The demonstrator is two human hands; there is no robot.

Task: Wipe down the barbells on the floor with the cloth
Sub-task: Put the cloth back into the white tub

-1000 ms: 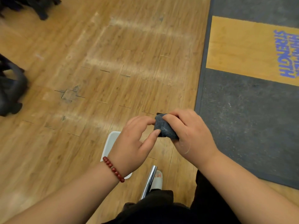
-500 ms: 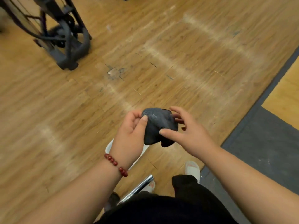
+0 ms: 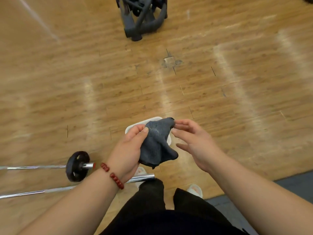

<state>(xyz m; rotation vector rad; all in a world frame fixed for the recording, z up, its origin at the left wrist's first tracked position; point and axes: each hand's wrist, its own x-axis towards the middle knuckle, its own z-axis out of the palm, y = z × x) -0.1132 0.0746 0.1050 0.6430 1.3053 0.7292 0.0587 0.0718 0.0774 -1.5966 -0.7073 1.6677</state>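
Now, left hand pinching cloth; right hand perhaps touching — barbells below

The cloth, balled in the right hand a second ago, now hangs unfolded from the pinching grip of the left hand, the right opened beside it, while the barbells have come into the frame's lower left.

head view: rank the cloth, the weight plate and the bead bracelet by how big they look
1. cloth, largest, though it is held nearer the camera
2. weight plate, down on the floor
3. bead bracelet, a thin strand, smallest
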